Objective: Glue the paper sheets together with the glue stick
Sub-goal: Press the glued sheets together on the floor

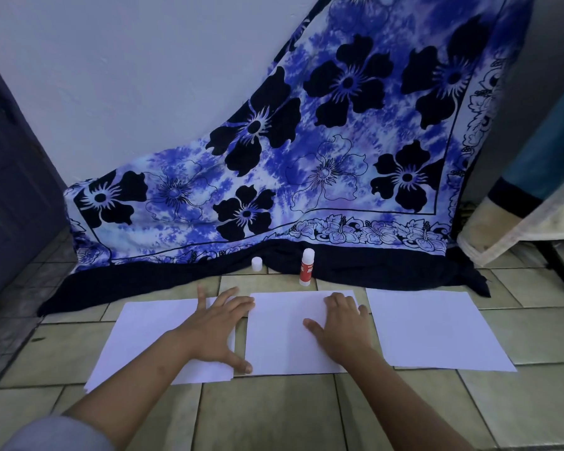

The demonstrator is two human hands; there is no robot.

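Observation:
Three white paper sheets lie side by side on the tiled floor: a left sheet [137, 340], a middle sheet [284, 333] and a right sheet [433, 330]. My left hand [219, 323] lies flat with fingers spread across the left sheet's right edge, its fingertips and thumb reaching the middle sheet's left edge. My right hand [339, 323] presses flat on the right part of the middle sheet. An uncapped red and white glue stick [307, 267] stands upright behind the middle sheet. Its white cap [257, 264] stands to its left.
A blue flowered cloth [306, 157] hangs against the wall and spills onto the floor behind the glue stick. A dark door [10, 190] is at the left. A padded furniture piece on a black leg [518, 229] stands at the right.

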